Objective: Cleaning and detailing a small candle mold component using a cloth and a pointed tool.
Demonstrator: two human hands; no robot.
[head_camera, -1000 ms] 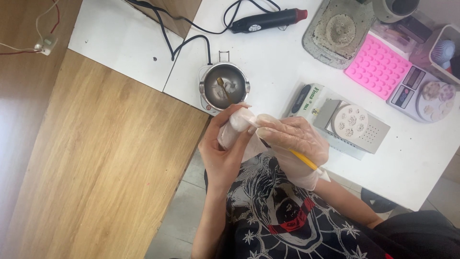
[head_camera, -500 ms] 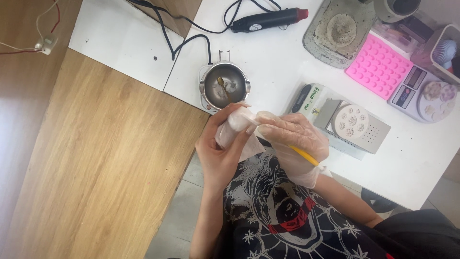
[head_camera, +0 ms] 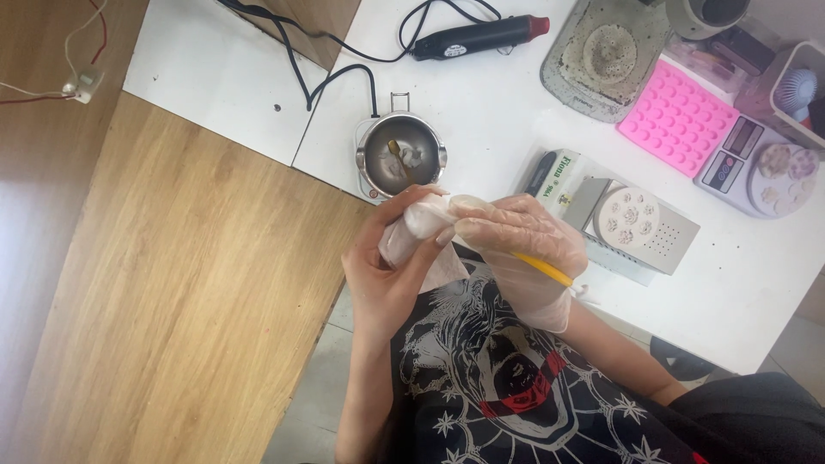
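Left hand (head_camera: 387, 279), bare, clamped on a white tissue wad (head_camera: 412, 228); gloved right hand (head_camera: 524, 253) (yellow stick (head_camera: 541, 269) gripped) presses it as before, hardly shifted, just short of the melting pot (head_camera: 401, 157) on the desk (head_camera: 481, 94).

Head view: I look straight down from above, close over my hands (head_camera: 464, 249).
Reach: white table (head_camera: 516, 112), wooden floor (head_camera: 172, 301).
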